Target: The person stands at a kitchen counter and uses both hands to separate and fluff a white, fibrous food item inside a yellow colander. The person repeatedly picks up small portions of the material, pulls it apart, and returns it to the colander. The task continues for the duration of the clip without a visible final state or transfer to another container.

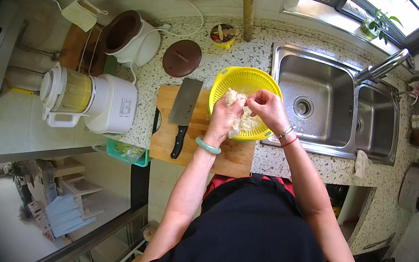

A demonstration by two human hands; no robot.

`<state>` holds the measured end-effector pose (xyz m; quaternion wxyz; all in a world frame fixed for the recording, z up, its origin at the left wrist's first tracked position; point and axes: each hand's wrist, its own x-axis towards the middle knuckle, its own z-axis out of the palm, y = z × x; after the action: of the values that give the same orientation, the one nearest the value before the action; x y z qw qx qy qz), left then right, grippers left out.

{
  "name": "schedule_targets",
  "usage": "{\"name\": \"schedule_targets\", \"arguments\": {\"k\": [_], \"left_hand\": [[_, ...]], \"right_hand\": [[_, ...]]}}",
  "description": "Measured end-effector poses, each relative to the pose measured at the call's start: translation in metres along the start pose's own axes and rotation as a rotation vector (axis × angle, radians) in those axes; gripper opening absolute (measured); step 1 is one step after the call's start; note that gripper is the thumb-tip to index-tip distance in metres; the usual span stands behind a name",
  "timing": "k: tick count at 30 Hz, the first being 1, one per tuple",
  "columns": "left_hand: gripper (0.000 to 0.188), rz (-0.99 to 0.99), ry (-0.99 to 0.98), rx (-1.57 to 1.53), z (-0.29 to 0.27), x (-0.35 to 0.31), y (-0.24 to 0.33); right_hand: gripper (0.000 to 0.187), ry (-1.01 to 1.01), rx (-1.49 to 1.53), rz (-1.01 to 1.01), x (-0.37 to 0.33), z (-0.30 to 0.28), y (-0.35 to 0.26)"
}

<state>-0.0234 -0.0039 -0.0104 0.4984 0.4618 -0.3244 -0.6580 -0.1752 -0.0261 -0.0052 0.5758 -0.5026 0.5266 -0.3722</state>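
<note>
Both my hands are over a yellow plastic colander [250,75] that holds white cauliflower pieces [249,123]. My left hand [226,116], with a pale green bangle at its wrist, is closed around a piece of cauliflower [233,96]. My right hand [268,109] has thumb and forefinger pinched together at the edge of that piece; its fingertips hide what lies between them. The colander rests partly on a wooden cutting board [161,143]. Left of it, a cleaver [186,103] with a black handle lies on the board.
A double steel sink [314,84] with a faucet [384,65] is at the right. To the left stand a white blender [110,105], a white cooker pot [143,48] and its brown lid [182,58]. A small yellow container [223,36] sits behind the colander; a cloth [361,163] lies by the sink.
</note>
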Motion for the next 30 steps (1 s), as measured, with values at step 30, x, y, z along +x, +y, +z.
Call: {"name": "schedule_targets", "arguments": {"k": [30], "left_hand": [[0.005,0.025,-0.01,0.044,0.001,-0.004,0.002]], "right_hand": [[0.017,0.011,-0.025,-0.004,-0.005,0.004,-0.005]]}}
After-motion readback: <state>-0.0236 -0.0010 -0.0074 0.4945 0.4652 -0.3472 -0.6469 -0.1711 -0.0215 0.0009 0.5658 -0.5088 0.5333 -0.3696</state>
